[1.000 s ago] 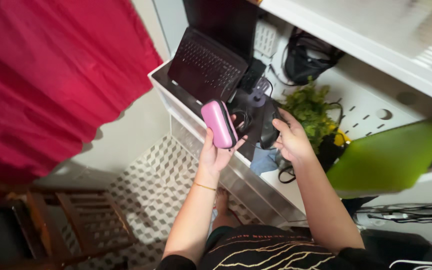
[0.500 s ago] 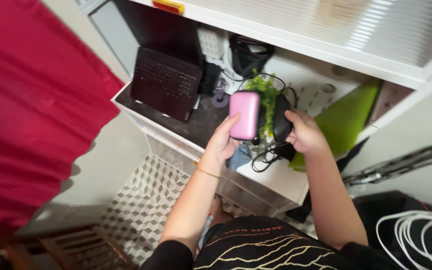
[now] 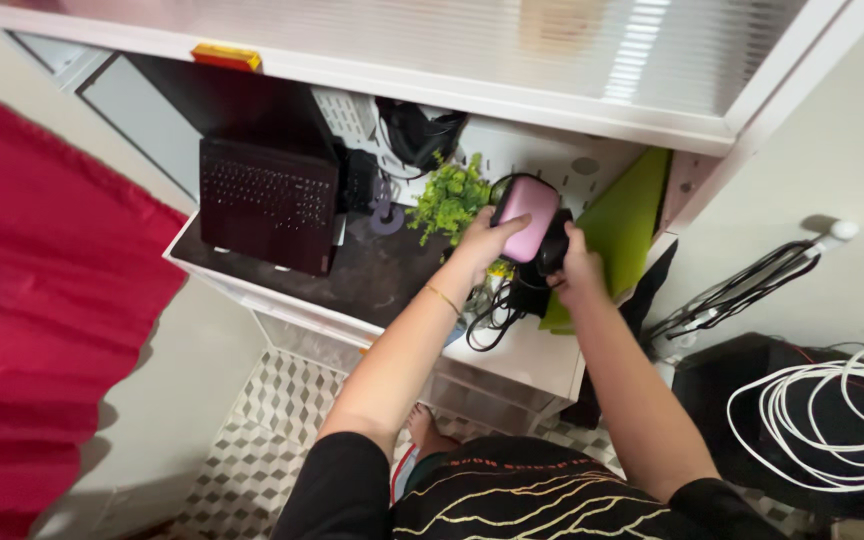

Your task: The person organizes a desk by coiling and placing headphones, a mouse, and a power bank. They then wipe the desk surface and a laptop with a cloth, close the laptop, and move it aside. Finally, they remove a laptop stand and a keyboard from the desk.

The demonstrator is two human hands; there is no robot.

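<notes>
Pink zip case gripped in our left hand, black mouse clutched in our right hand, little green plant just left of them.

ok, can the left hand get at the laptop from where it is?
Probably not as is: the left hand is wrapped around the pink case. The laptop lies open on the desk with a bare stretch between, so the path looks free once the hand is emptied.
</notes>
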